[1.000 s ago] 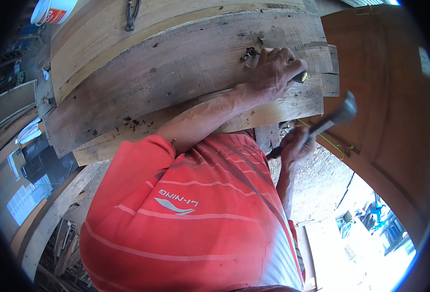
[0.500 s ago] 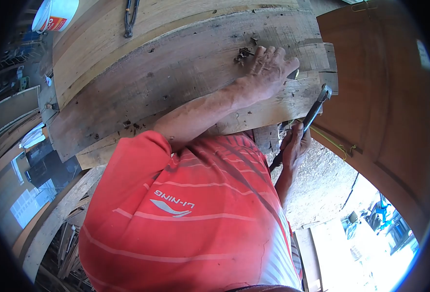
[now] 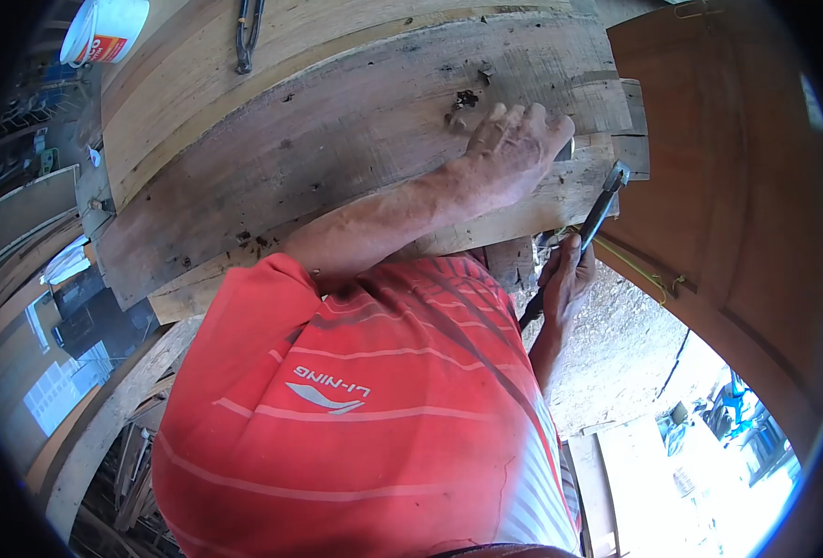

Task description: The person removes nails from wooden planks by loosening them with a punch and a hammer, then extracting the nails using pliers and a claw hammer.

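My left hand (image 3: 520,149) rests on the wide worn board (image 3: 355,126), its fingers curled down and closed. A small light-rimmed edge (image 3: 568,149) shows beside its thumb side; the rest of that thing is hidden under the hand. Lower down, near the board's right end, my right hand (image 3: 565,279) is wrapped round the dark handle of a hammer (image 3: 600,212). The hammer's metal head points up and away, close to the board's edge. Dark crumbly debris (image 3: 467,99) lies on the board just beyond my left knuckles.
Pincers (image 3: 246,42) lie on the boards at the far side. A white bucket (image 3: 104,30) stands at the upper left. A brown wooden panel (image 3: 709,158) rises on the right, with a yellow cord (image 3: 649,277) beside it.
My left hand has drawn slightly back towards my body, uncovering more of the dark debris. My right hand and the hammer have barely moved.
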A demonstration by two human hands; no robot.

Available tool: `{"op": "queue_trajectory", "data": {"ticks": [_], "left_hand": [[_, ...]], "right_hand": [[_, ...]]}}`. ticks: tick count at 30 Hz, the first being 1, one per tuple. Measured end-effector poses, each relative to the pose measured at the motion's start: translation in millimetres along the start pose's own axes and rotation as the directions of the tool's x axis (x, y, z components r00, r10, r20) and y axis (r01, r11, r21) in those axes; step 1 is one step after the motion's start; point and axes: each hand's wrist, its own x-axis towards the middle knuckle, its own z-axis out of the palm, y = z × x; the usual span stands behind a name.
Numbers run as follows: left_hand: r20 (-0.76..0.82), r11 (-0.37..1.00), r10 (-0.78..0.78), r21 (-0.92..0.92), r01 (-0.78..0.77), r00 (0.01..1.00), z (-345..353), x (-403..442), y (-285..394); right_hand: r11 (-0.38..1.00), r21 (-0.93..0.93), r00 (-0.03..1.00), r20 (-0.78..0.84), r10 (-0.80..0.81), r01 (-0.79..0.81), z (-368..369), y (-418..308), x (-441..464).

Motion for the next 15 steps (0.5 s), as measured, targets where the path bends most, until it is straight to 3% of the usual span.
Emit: {"op": "queue_trajectory", "data": {"ticks": [2, 8, 11, 15], "left_hand": [[0.063, 0.986, -0.104, -0.123, 0.112, 0.993, -8.8, -3.8, 12.7], [-0.213, 0.965, 0.148, -0.183, -0.189, 0.966, -12.9, -7.8, 3.1], [-0.310, 0.950, 0.126, -0.235, -0.204, 0.942, -16.7, -6.5, -8.1], [-0.358, 0.927, -0.214, -0.368, 0.073, 0.909, -33.8, -18.4, -48.1]], "right_hand": [[1.000, -0.004, 1.000, 0.013, 0.013, -0.013, 0.0, -5.4, -2.8], [1.000, 0.010, 1.000, 0.020, 0.000, 0.000, -1.0, 0.1, 0.4], [1.000, 0.001, 0.999, 0.037, 0.001, -0.001, -0.2, -1.6, 0.5], [1.000, -0.031, 0.998, 0.057, 0.001, 0.001, 4.6, -13.1, -7.9]]}}
